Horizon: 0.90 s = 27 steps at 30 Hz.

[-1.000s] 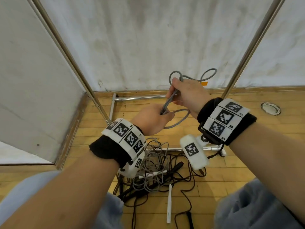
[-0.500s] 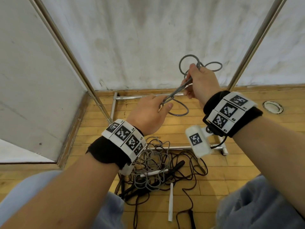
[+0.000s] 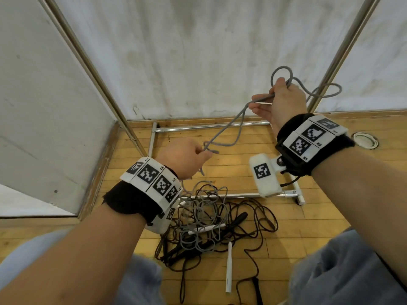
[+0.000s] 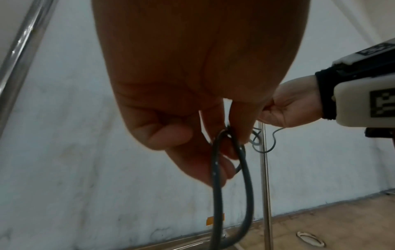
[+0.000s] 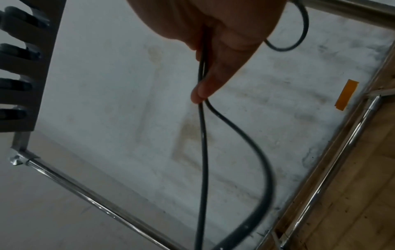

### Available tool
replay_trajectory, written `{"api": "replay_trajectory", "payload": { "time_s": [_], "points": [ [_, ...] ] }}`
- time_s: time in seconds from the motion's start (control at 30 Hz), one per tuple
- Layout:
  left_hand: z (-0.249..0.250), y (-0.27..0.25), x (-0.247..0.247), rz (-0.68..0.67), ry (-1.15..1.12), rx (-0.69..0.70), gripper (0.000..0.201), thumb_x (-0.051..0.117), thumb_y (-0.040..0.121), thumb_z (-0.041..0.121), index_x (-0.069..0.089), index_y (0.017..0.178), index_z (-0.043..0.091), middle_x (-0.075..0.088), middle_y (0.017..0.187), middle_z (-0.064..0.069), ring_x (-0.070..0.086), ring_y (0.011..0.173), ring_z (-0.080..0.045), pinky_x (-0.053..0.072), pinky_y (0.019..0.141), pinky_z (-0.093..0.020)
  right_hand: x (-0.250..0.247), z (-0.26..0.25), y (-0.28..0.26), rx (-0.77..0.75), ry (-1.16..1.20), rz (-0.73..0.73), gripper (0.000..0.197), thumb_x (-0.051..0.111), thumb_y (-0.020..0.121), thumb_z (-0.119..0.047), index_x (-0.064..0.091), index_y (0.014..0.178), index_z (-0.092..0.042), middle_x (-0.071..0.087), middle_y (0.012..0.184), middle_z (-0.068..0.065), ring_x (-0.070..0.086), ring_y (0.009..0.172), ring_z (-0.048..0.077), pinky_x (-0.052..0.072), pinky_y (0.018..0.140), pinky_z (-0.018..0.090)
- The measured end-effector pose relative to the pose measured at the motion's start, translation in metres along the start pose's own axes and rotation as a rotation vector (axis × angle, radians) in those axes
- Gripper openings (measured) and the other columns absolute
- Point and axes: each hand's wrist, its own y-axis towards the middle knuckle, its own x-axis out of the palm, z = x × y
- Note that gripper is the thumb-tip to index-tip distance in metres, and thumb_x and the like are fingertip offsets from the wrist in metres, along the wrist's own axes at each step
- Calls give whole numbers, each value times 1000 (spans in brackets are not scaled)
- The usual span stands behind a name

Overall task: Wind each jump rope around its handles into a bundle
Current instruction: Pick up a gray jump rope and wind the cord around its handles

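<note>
Holding a thin grey jump-rope cord [image 3: 233, 122] stretched in the air above the tangled pile of grey and black ropes [image 3: 211, 223]: right hand [image 3: 284, 100] gripping looped strands up high, left hand [image 3: 182, 157] pinching the lower end with curled fingers.

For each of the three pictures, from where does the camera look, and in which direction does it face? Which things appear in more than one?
Head: on the head, facing forward and down; both forearms, left hand, right hand, grey rope, rope pile.
Left wrist: under the left hand, facing the wall; right hand also shows.
Right wrist: under the right hand, facing the wall.
Shared: grey rope, wall.
</note>
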Motion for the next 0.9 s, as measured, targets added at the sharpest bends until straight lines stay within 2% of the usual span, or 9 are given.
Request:
{"api": "replay_trajectory", "payload": {
  "time_s": [0.17, 0.23, 0.3, 0.37, 0.47, 0.57, 0.63, 0.8, 0.9],
  "points": [
    [-5, 0, 3, -117, 94, -152, 39, 52, 93, 45, 69, 73, 17, 64, 64, -2, 54, 54, -14, 41, 47, -23, 6, 0, -4, -67, 2, -38, 31, 35, 101, -28, 42, 76, -11, 64, 67, 10, 62, 51, 24, 52, 51, 26],
    [-4, 0, 3, -141, 223, -207, 33, 53, 93, 40, 69, 102, 14, 67, 84, -3, 57, 70, -15, 42, 51, -23, 9, 0, -10, -114, -70, -121, 31, 37, 101, -28, 44, 76, -11, 65, 65, 10, 61, 49, 23, 52, 50, 27],
    [-5, 2, 5, -90, 227, -173, 60, 59, 89, 44, 44, 139, 15, 53, 134, -6, 53, 114, -23, 50, 84, -33, 12, -1, -19, -146, -149, -217, 31, 41, 100, -28, 47, 75, -11, 66, 62, 9, 60, 46, 23, 52, 48, 29],
    [2, 0, 2, 20, -58, -37, 85, 65, 81, 55, 26, 149, 22, 35, 152, 1, 35, 136, -19, 35, 108, -38, 15, -3, -29, -138, -195, -324, 31, 42, 100, -27, 49, 74, -10, 67, 59, 7, 59, 45, 23, 51, 48, 29],
    [22, -2, 0, 87, -559, 99, 76, 71, 69, 57, 48, 135, 29, 53, 132, 13, 48, 122, -9, 40, 103, -34, 21, -6, -44, -84, -157, -480, 33, 42, 100, -25, 49, 73, -8, 66, 60, 10, 56, 44, 22, 48, 45, 26],
    [35, 0, 4, 70, -788, 103, 46, 71, 76, 35, 60, 116, 14, 64, 112, -5, 60, 108, -23, 46, 98, -46, 24, -11, -54, 6, -55, -601, 35, 41, 100, -27, 49, 72, -9, 66, 64, 13, 56, 45, 21, 47, 46, 25],
    [35, 2, 4, 143, -736, 106, 17, 65, 88, 23, 66, 99, 11, 68, 102, -17, 64, 95, -24, 48, 93, -48, 25, -16, -56, 35, 9, -626, 35, 40, 100, -27, 49, 72, -9, 66, 65, 13, 57, 47, 21, 49, 48, 25],
    [23, 2, 11, -158, -503, 141, 17, 54, 96, 26, 66, 85, 20, 72, 77, 20, 67, 79, 3, 50, 80, -29, 20, -29, -42, -34, 170, -410, 31, 41, 100, -25, 51, 77, -8, 67, 78, 14, 63, 62, 24, 55, 60, 28],
    [17, 1, 15, -289, -389, 125, 26, 48, 99, 25, 66, 82, 14, 74, 80, 1, 67, 95, -29, 48, 95, -48, 12, -37, -23, -47, 223, -233, 30, 39, 101, -27, 52, 81, -8, 64, 81, 12, 63, 65, 23, 54, 65, 28]
  ]
}}
